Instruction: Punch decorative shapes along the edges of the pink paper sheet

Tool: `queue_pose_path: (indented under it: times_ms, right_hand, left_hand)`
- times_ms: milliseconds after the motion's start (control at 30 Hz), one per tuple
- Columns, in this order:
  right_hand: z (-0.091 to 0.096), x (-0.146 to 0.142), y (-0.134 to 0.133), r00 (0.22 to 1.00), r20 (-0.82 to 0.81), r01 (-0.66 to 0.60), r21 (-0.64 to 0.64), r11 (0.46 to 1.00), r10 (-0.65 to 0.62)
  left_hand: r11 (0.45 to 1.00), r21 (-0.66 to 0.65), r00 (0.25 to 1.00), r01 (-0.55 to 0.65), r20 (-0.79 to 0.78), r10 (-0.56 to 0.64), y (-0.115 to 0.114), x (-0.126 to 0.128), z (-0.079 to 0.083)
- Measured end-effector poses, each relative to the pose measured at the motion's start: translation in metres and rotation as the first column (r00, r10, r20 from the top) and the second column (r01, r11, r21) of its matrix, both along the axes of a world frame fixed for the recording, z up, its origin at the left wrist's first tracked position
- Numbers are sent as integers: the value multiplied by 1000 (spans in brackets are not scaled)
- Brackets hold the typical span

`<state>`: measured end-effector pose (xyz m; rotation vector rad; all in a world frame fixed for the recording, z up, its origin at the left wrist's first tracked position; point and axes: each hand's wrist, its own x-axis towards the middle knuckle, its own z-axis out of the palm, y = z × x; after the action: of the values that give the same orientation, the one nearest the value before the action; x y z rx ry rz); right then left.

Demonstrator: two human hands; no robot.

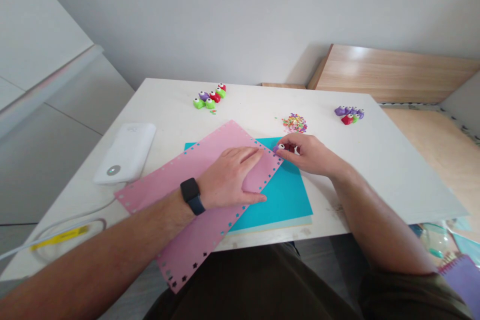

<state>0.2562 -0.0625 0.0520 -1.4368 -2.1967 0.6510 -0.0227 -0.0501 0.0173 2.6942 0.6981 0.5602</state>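
A long pink paper strip (187, 170) with small star-shaped holes along its edges lies diagonally across a teal paper sheet (281, 200). My left hand (232, 177), wearing a black smartwatch (192, 195), rests flat on the strip and holds nothing. At the strip's upper right edge, my right hand (300, 152) pinches a small purple craft punch (279, 149), partly hidden by my fingers. Beyond that hand lies a small heap of colourful paper cutouts (294, 123).
Several green and red craft punches (209, 97) stand at the back of the white table (393, 170), and several purple and red ones (348, 114) stand to the right. A white power bank (125, 152) with a cable lies at the left.
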Motion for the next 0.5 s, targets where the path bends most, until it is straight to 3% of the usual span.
queue_pose_path:
  times_ms: [500]
  right_hand:
    - [1, -11, -7, 974, -226, -45, -96, 994, 22]
  left_hand:
    - [999, 41, 1000, 9, 29, -11, 1, 1, 1]
